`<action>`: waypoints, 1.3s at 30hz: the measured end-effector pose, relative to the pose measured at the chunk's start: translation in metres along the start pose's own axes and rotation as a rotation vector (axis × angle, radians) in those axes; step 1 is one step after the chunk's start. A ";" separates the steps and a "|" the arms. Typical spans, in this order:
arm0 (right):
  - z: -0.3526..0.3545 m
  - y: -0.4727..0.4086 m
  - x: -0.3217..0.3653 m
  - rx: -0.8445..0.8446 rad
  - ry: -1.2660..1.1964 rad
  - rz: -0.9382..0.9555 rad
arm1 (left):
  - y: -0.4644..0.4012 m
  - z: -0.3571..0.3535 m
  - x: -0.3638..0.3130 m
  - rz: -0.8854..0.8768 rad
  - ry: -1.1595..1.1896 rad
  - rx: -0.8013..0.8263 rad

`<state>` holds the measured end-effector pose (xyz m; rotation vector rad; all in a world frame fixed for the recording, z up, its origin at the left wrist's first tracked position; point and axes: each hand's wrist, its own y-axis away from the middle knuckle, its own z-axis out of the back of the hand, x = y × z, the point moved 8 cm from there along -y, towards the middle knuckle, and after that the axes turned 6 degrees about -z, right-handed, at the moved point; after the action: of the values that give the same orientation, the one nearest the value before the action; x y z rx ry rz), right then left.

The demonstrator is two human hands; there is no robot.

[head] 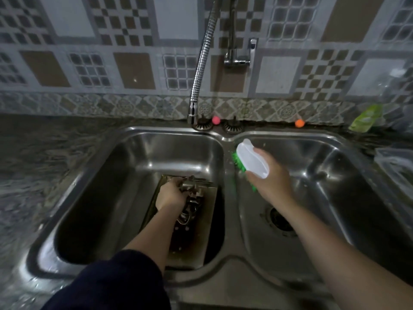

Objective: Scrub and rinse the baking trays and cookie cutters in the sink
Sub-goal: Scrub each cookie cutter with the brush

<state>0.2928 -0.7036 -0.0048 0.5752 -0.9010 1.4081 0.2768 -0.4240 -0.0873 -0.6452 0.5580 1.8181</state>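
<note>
A dark baking tray point(202, 229) lies in the right part of the left sink basin point(125, 166). Several metal cookie cutters point(192, 198) are piled on it. My left hand point(171, 195) reaches down into the basin and grips a cutter at the tray's far end. My right hand point(271, 177) hovers over the divider between the basins and holds a scrubbing brush point(250, 162) with a white handle and green bristles, bristles facing left and down. No water runs from the flexible tap hose point(200, 70).
The right basin point(324, 175) holds only its drain point(281, 220). Two strainer plugs point(232, 126) and a pink ball point(216, 120) sit behind the sink, an orange ball point(299, 123) farther right. A green packet point(365, 118) and clear container point(395, 162) stand on the right counter.
</note>
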 end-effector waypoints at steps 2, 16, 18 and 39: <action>0.000 0.003 -0.007 0.010 -0.010 -0.010 | -0.003 -0.006 0.012 0.020 -0.026 0.030; 0.042 0.002 -0.060 0.051 0.049 -0.142 | -0.014 -0.009 -0.086 -0.231 -0.074 -0.129; 0.058 0.001 -0.069 0.035 0.070 -0.157 | -0.012 -0.022 -0.125 -0.352 -0.101 -0.142; 0.144 -0.018 -0.163 0.062 0.089 -0.150 | 0.052 -0.326 -0.168 -0.290 -0.590 0.612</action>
<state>0.2943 -0.9164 -0.0531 0.6095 -0.7304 1.3191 0.3266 -0.7680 -0.2141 0.2185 0.5402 1.3627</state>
